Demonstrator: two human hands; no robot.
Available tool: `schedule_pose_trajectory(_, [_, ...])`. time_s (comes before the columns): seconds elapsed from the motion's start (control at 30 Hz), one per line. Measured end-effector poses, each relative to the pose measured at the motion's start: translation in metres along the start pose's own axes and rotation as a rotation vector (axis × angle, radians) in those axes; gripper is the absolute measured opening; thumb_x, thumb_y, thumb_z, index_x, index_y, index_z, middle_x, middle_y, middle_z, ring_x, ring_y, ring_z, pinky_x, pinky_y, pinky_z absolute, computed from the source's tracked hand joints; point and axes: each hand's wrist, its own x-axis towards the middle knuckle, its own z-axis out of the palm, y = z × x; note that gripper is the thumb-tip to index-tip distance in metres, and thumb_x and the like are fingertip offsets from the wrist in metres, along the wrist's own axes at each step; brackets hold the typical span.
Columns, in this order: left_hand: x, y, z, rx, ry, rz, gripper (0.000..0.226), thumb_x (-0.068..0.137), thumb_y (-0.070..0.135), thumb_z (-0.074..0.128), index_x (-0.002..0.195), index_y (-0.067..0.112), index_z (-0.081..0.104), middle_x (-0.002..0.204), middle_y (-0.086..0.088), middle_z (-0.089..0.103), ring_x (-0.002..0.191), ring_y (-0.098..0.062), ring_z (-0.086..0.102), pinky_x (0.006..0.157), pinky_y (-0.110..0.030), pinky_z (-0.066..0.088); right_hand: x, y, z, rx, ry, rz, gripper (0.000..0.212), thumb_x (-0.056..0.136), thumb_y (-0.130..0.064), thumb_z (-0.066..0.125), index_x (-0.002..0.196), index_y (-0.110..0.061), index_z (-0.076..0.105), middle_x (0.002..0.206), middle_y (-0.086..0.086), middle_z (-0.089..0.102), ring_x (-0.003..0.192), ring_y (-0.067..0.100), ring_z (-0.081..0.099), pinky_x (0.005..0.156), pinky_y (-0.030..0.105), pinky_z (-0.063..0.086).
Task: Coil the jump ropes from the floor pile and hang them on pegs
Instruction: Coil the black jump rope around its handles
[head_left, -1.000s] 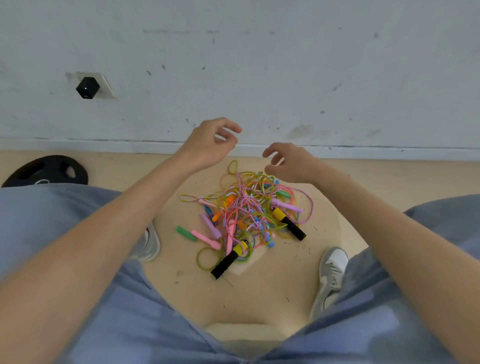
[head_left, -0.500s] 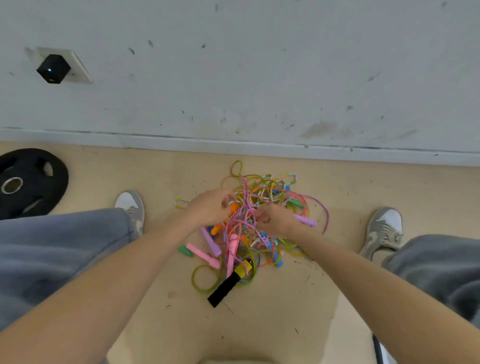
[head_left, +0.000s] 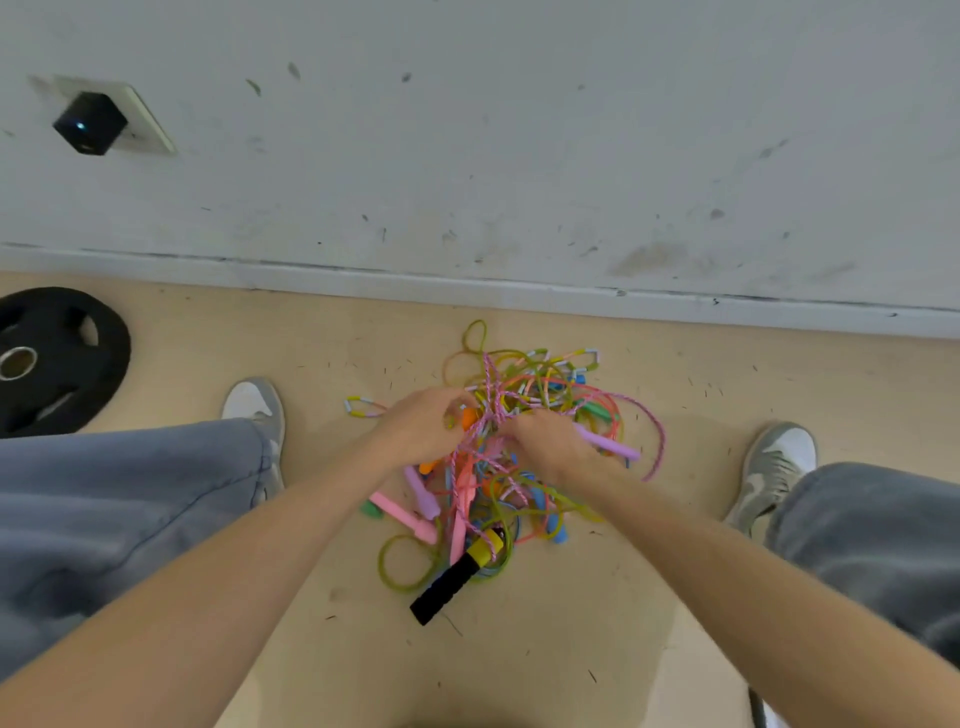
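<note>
Nearest, below the hands, a black-and-yellow handle (head_left: 447, 587) sticks out of the rope pile (head_left: 470, 499). The left hand (head_left: 421, 428) and right hand (head_left: 550, 444) are close together on the pile. Their fingers are curled into its cords; which strands they grip cannot be told.

Risk: lifting one rope drags the interlocked neighbours and tightens the knots.

Appearance: thin multicoloured cords and a pink braid, with loops spreading beyond the hands toward the wall (head_left: 519, 156).

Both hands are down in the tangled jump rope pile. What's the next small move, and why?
Probably lift the pink-and-white braided rope a little to see where it snags. The left hand seems to have a grip on it, the right hand curls in beside it with fingertips hidden, and the rope threads through the pile of other ropes.
</note>
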Motion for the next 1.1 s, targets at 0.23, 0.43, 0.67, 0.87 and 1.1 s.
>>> schedule_pose_trajectory(0.23, [-0.014, 0.052, -0.021, -0.436, -0.015, 0.204, 0.048, 0.085, -0.008, 0.075, 0.115, 0.027, 0.063, 0.086, 0.013, 0.077, 0.083, 0.006, 0.07, 0.082, -0.016, 0.053, -0.042, -0.015, -0.157, 0.477, 0.073, -0.095, 0.024, 0.103, -0.022, 0.061, 0.087, -0.014, 0.077, 0.049, -0.014, 0.055, 0.046, 0.001, 0.048, 0.051, 0.016, 0.039])
schedule_pose_trajectory(0.43, [-0.039, 0.086, -0.053, -0.422, -0.019, 0.223, 0.021, 0.104, 0.001, 0.053, 0.119, -0.002, 0.068, 0.097, -0.013, 0.07, 0.08, -0.015, 0.066, 0.079, -0.022, 0.054, -0.1, 0.01, -0.258, 0.805, 0.314, 0.012, 0.021, 0.097, -0.033, 0.07, 0.094, -0.017, 0.082, 0.055, -0.012, 0.049, 0.055, 0.004, 0.045, 0.046, 0.019, 0.041])
schedule_pose_trajectory(0.67, [-0.035, 0.051, -0.04, -0.362, 0.297, 0.019, 0.042, 0.098, 0.0, 0.058, 0.139, 0.008, 0.055, 0.132, -0.013, 0.059, 0.105, -0.029, 0.064, 0.085, -0.027, 0.048, -0.091, 0.084, -0.265, 1.002, 0.823, 0.276, 0.037, 0.098, -0.017, 0.065, 0.135, -0.014, 0.067, 0.106, 0.002, 0.06, 0.09, 0.011, 0.057, 0.083, 0.025, 0.048])
schedule_pose_trajectory(0.87, [-0.04, -0.012, 0.053, -0.182, -0.14, -0.211, 0.01, 0.097, 0.014, 0.061, 0.103, 0.021, 0.065, 0.086, -0.004, 0.069, 0.087, -0.029, 0.072, 0.066, -0.026, 0.051, -0.066, 0.114, -0.129, 0.51, 0.296, 0.411, 0.077, 0.094, -0.008, 0.068, 0.161, -0.013, 0.03, 0.163, 0.02, 0.03, 0.151, 0.032, 0.032, 0.12, 0.031, 0.025])
schedule_pose_trajectory(1.1, [-0.044, -0.038, 0.165, 0.187, -0.134, -0.309, 0.052, 0.089, 0.051, 0.071, 0.124, 0.014, 0.057, 0.123, -0.014, 0.064, 0.106, -0.035, 0.066, 0.082, -0.042, 0.055, -0.072, 0.111, 0.053, 0.558, -0.085, 0.618, 0.039, 0.099, -0.019, 0.06, 0.138, -0.012, 0.061, 0.136, 0.014, 0.065, 0.123, 0.033, 0.061, 0.098, 0.035, 0.048])
